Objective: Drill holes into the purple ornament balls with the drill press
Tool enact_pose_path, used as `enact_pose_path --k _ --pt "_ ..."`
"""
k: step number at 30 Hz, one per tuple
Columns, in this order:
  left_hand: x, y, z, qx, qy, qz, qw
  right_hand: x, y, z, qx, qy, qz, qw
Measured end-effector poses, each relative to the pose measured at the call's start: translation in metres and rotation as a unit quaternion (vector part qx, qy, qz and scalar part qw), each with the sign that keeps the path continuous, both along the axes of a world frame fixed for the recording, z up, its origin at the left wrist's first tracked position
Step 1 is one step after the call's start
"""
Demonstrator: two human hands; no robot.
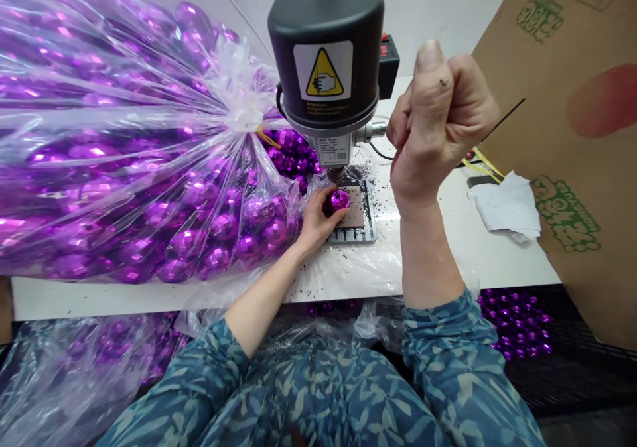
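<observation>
A black drill press [326, 56] with a yellow hand-warning label stands at the centre of the white table. Under its chuck, my left hand [318, 220] holds a shiny purple ball [339, 199] on a flat brown board [354, 208], which lies on the metal base plate [371, 235]. The ball's top is just below the chuck. My right hand [438, 112] is raised at the right of the drill head, fingers curled in a fist beside the machine's side shaft. What it grips, if anything, is hidden by the fingers.
A big tied clear bag [124, 188] of purple balls fills the left. Dark shavings surround the base. White paper [506, 207] and a cardboard box [572, 135] are at right. More purple balls [517, 324] lie below the table's front edge.
</observation>
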State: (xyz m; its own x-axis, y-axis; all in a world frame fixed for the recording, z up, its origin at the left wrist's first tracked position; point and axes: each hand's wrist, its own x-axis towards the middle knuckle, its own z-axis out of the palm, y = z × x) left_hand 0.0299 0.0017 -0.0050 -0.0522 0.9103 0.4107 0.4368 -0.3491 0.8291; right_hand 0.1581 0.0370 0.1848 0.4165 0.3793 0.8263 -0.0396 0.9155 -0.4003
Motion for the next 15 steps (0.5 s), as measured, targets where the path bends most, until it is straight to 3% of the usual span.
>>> enact_pose_path --k 8,12,15 --pt "0.003 -0.004 -0.008 -0.028 -0.047 0.018 0.998 -0.001 -0.012 -0.010 -0.089 -0.006 -0.052 0.995" --pt "0.003 -0.002 -0.010 -0.025 -0.049 0.013 0.998 0.002 -0.017 -0.017 -0.046 0.021 -0.001 0.999" --pt "0.002 -0.002 -0.012 -0.024 -0.046 0.016 0.999 0.004 -0.014 -0.026 -0.026 0.027 -0.007 0.999"
